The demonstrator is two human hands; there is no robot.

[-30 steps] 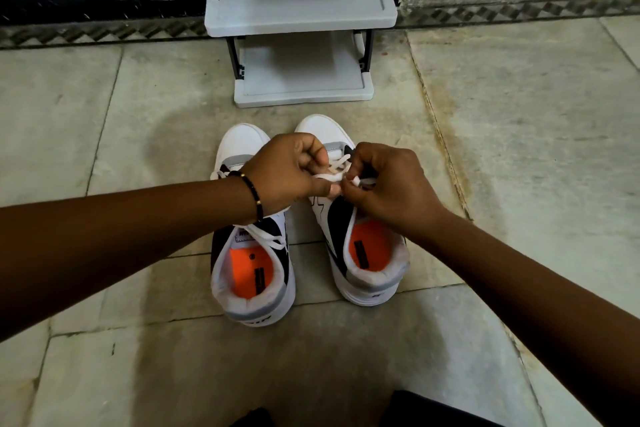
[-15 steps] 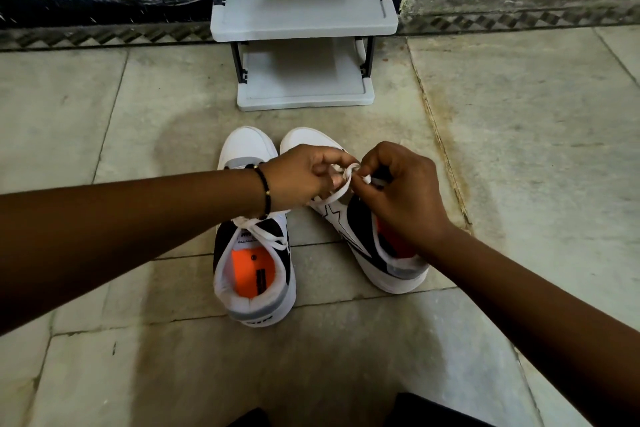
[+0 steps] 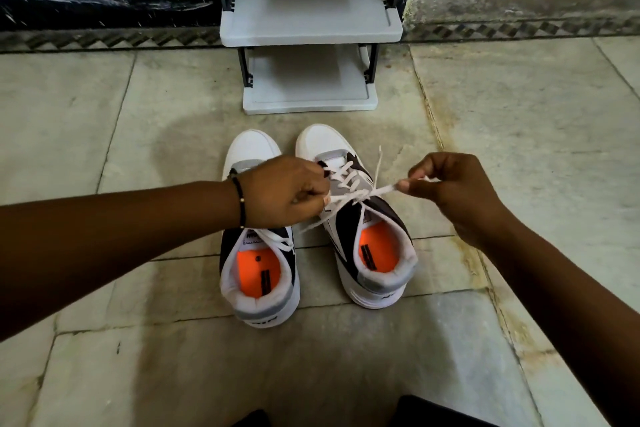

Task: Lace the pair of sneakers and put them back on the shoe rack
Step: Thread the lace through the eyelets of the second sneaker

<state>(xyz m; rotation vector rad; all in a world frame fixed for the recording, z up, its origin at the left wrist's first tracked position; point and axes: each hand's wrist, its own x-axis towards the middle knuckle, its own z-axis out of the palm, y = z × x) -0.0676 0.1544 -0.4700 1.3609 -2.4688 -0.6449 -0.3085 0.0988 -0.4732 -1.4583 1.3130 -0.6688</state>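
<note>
We see both sneakers on the floor (image 3: 519,114), toes toward the shoe rack (image 3: 311,29); its two grey shelves hold nothing. Our left hand (image 3: 287,192) and right hand (image 3: 450,184) each pinch an end of the white lace (image 3: 381,190) above the right sneaker (image 3: 367,236); the left sneaker (image 3: 259,263) shows its orange insole.

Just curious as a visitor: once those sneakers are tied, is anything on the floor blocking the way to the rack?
Nothing visible does. The floor between the sneakers' toes and the grey shoe rack is bare, and both visible shelves show nothing on them.
</note>
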